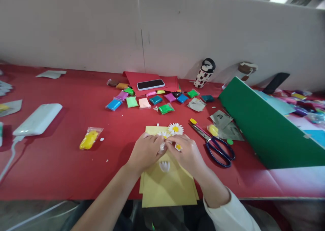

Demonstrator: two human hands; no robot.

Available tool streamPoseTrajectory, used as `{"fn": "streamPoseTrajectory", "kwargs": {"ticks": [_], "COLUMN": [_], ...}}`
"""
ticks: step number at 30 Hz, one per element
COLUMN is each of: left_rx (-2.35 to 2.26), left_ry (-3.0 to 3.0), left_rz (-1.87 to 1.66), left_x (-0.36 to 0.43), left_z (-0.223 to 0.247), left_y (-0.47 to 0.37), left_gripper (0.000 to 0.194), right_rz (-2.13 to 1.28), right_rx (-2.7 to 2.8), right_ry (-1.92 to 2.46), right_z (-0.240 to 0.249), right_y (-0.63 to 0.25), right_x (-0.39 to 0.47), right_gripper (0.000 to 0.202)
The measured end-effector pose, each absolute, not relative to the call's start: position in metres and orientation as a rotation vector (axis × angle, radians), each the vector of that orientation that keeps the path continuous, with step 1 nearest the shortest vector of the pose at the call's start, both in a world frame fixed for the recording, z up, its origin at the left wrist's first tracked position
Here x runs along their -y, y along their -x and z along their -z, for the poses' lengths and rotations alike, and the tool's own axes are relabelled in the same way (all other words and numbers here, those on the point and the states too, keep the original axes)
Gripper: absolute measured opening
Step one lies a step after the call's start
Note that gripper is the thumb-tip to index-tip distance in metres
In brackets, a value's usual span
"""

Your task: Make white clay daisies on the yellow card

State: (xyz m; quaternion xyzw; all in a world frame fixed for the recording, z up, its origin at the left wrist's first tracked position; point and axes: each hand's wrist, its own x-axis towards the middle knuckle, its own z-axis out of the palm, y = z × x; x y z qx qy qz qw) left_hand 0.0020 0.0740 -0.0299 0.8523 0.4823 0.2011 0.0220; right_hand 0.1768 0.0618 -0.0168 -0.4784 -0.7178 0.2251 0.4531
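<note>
Both hands meet above yellow paper sheets (pixel 169 187) at the table's front edge. My left hand (pixel 147 150) is closed, its fingers round a small piece of white clay (pixel 162 146). Against it, my right hand (pixel 185 153) pinches at the same white piece with thumb and forefinger. White daisy shapes with yellow centres lie on the paper; one daisy (pixel 175 129) is just beyond my fingers, and another yellow centre (pixel 178 146) shows beneath my right hand. Several white petals (pixel 164 166) rest in a fan below my hands.
Scissors (pixel 218 149) and a yellow-capped tool (pixel 193 121) lie to the right, near a green board (pixel 269 129). Coloured clay packets (pixel 166 108) and a phone (pixel 150 85) lie behind. At left are a yellow clay bag (pixel 90 139) and a white power bank (pixel 38 119).
</note>
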Motion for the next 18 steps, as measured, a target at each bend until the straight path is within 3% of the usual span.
{"fn": "streamPoseTrajectory", "kwargs": {"ticks": [5, 11, 13, 16, 18], "left_rx": [-1.844, -2.149, -2.041, -1.370, -0.923], "left_ry": [-2.514, -2.336, -2.175, -1.505, -1.001], "left_rz": [-0.690, -0.759, -0.961, -1.366, -1.222], "left_x": [-0.078, -0.085, -0.080, -0.064, -0.052], "left_z": [0.021, 0.038, 0.033, 0.015, 0.002], "left_y": [0.028, 0.048, 0.036, 0.001, -0.022], "left_gripper": [0.032, 0.054, 0.062, 0.067, 0.077], "right_rz": [-0.608, -0.891, -0.920, -0.909, -0.804], "right_rx": [1.345, 1.313, 1.319, 1.355, 1.502], "right_ry": [1.211, 1.081, 1.065, 1.054, 0.983], "right_z": [0.015, 0.016, 0.014, 0.010, 0.010], "right_y": [-0.218, -0.206, -0.193, -0.173, -0.164], "right_x": [-0.071, -0.068, -0.061, -0.049, -0.042], "right_gripper": [0.020, 0.026, 0.022, 0.012, 0.004]}}
